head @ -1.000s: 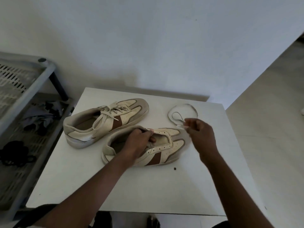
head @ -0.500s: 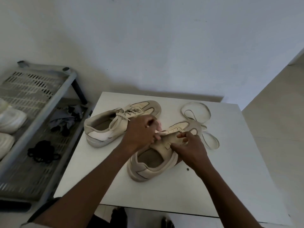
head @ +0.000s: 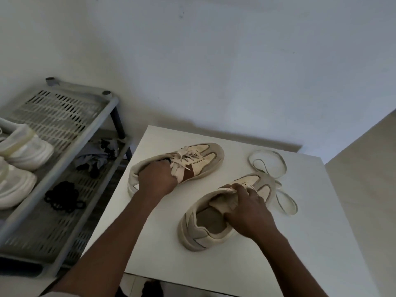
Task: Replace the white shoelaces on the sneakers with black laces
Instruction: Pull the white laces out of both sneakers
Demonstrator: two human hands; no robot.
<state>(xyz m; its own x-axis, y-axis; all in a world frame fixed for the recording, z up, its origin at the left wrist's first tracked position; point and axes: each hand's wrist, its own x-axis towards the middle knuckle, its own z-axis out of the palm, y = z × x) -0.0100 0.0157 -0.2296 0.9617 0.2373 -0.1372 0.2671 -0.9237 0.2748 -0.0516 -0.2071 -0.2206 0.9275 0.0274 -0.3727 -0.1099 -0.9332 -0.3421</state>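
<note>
White wall behind, beige floor at far right. Grey shoe rack (head: 84, 136) at left: pair of white shoes (head: 23, 148) on top shelf, crumpled grey cloth (head: 94, 160) and black laces (head: 63, 197) in a tangle on lower shelf. White table (head: 310, 243) beside the rack. Laced sneaker (head: 201, 159) on the table's far left part, toe pointing right, white lace tied in it. Left hand (head: 157, 179) grips its heel opening, fingers curled over the collar. Unlaced sneaker (head: 205, 232) nearer, heel toward camera, toe pointing up-right. Right hand (head: 250, 213) on its upper, fingers (head: 241, 189) clamped on the tongue, which is bunched up. Loose white lace (head: 269, 166) lies in loops on the table, touching the unlaced sneaker's toe and trailing to its right.
</note>
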